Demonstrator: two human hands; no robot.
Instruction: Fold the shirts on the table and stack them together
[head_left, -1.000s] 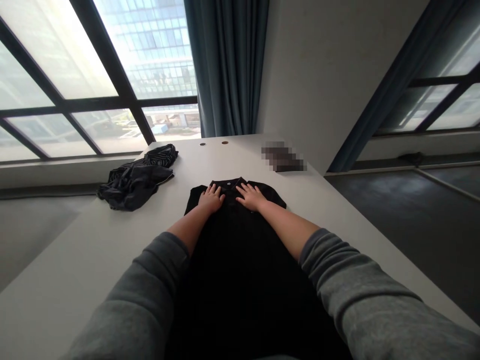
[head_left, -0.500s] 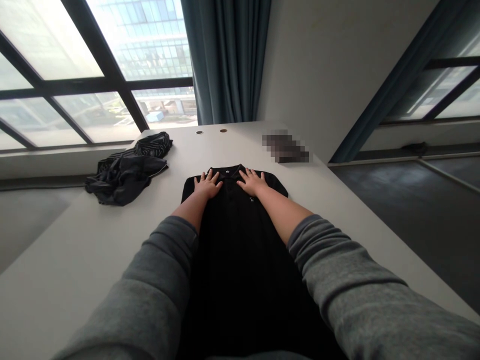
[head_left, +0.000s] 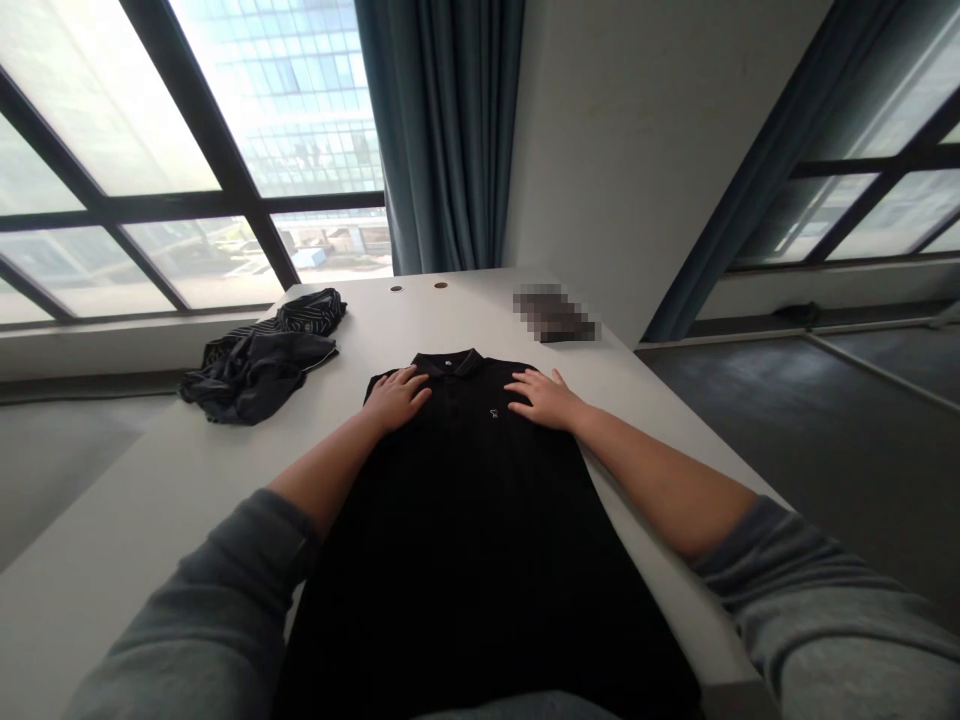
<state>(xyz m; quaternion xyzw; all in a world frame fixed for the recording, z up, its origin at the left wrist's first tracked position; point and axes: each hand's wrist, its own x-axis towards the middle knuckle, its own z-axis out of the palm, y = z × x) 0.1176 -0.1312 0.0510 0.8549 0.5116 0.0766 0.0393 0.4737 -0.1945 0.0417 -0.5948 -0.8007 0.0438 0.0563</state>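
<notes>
A black polo shirt lies spread front side up on the white table, its collar at the far end and its hem toward me. My left hand rests on the shirt's left shoulder area, fingers apart and holding nothing. On the opposite side, my right hand lies on the cloth near the right shoulder, fingers spread, beside a small white chest logo. The collar sits between and beyond the two hands. Both sleeves are partly hidden by my hands.
Crumpled dark clothes, one of them striped, lie at the table's left edge. A blurred-out dark object is at the back right of the white table. Behind stand a blue curtain, windows and a wall.
Both hands have moved outward from beside the collar toward the shirt's sides, and slightly nearer to me. The camera view has tilted up a little.
</notes>
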